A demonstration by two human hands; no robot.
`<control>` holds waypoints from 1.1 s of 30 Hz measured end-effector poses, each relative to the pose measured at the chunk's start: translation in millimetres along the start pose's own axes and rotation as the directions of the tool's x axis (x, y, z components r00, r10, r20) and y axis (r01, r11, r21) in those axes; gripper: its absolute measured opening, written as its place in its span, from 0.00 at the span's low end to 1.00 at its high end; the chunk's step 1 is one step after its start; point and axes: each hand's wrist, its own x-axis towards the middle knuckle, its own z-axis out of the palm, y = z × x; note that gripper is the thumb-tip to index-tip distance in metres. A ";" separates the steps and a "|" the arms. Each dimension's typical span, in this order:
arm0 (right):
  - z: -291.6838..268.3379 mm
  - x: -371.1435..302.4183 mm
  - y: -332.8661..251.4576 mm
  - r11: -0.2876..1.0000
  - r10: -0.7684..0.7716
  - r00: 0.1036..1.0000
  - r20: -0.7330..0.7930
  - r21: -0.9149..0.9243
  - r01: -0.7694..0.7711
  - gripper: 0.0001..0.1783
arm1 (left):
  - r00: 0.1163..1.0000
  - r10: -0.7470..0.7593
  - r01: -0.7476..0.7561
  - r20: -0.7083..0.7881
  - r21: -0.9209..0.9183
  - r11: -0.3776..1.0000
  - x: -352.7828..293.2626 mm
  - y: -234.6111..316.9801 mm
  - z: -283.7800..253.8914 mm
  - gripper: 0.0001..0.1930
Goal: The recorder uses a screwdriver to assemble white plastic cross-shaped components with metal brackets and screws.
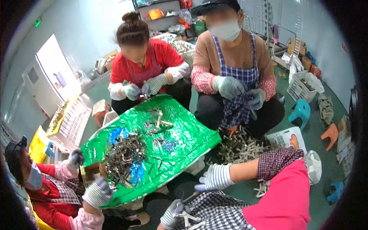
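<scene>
My right hand (217, 178), in a striped glove, is closed at the lower middle around the end of a thin grey tool (189, 197) whose kind I cannot make out. Just below it, my gloved left hand (172, 214) is closed on a white branched part (188, 220) held over my black-and-white checked apron (218, 211). The tool slants down from the right hand toward the left. The left fingers partly cover the part.
A green-covered table (184, 132) bears a heap of dark metal parts (124, 155). White parts (243, 147) lie piled on the floor. Three co-workers sit around the table, their gloved hands at work. Blue stools (299, 114), an orange stool (330, 135) and a white basket (301, 88) stand at right.
</scene>
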 end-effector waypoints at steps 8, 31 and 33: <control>10.9 -0.5 -2.5 0.979 -0.201 0.972 -0.118 -0.047 0.197 0.26 | 0.996 -0.008 -0.010 0.093 0.195 0.981 -19.8 34.3 8.1 0.17; -3.0 4.7 -13.4 0.699 0.207 0.966 0.156 0.667 -0.258 0.28 | 0.970 0.163 -0.211 0.179 0.296 0.931 -14.0 32.8 1.2 0.16; -26.8 13.6 -20.8 0.989 0.116 0.983 0.140 0.070 -0.127 0.27 | 0.957 0.204 -0.233 0.207 0.125 0.964 -5.8 28.7 -7.8 0.18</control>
